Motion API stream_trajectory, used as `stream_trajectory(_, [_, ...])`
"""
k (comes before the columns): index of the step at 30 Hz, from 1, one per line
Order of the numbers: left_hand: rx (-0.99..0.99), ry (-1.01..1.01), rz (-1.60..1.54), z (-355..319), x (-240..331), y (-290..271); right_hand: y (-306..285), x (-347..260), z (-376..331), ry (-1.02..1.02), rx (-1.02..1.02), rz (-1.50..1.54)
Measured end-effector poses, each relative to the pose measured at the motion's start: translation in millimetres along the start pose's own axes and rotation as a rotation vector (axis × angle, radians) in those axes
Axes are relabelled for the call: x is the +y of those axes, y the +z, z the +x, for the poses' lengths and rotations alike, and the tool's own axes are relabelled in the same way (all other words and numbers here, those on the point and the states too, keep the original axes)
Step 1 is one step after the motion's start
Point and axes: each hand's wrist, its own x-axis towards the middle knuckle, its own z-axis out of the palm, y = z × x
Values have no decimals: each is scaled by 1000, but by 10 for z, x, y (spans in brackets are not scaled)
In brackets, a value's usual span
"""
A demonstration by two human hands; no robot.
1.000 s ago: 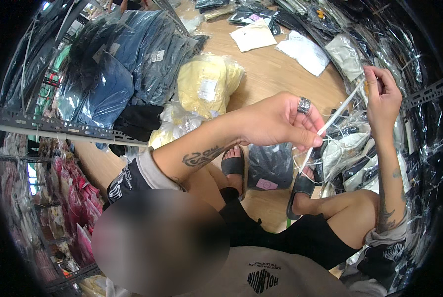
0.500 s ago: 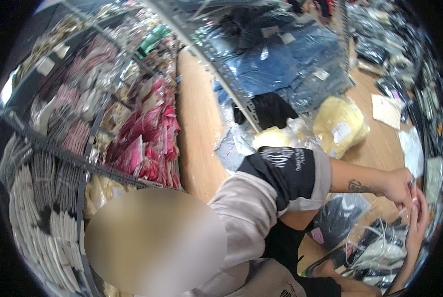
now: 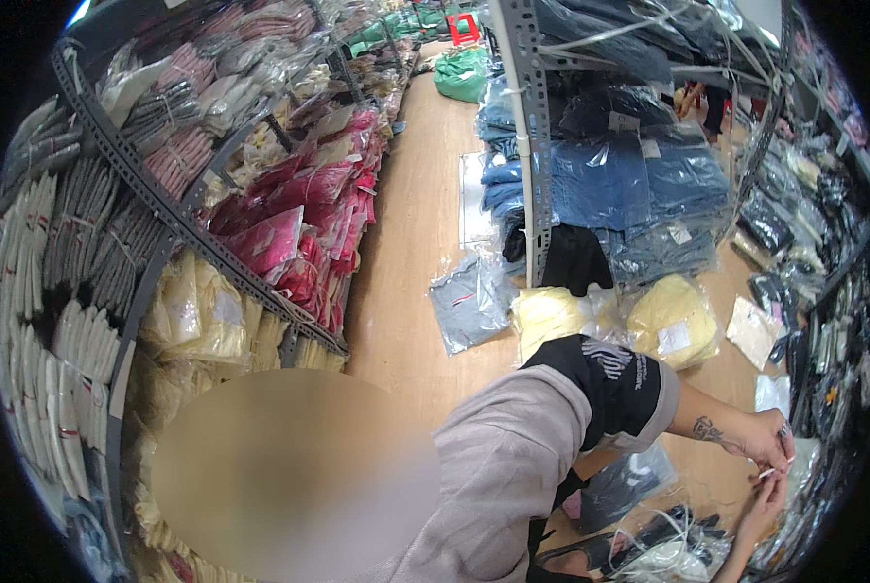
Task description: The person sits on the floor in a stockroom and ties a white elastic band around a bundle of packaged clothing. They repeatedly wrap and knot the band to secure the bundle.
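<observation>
Head view: left hand [image 3: 767, 439] and right hand [image 3: 767, 500] meet at far right, both grips pinched shut on a thin white strip [image 3: 777, 469] above bagged clothes [image 3: 663, 554] on the floor; threading looks underway, needing steady fingers.

**Colours around the grey metal rack post**

Left of the grey rack post [image 3: 534, 136], magenta packets [image 3: 299, 228] sit above pale yellow ones [image 3: 202, 311]. Right of it hang blue denim bundles [image 3: 639, 185]; below lie yellow bags [image 3: 668, 325]. The floor [image 3: 425, 214] is tan wood. The sleeve [image 3: 615, 384] is black with white print.
</observation>
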Motion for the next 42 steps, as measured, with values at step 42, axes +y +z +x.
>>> stream_trajectory(42, [-113, -258, 518, -241, 189, 278, 109, -1039, -371, 213, -83, 431])
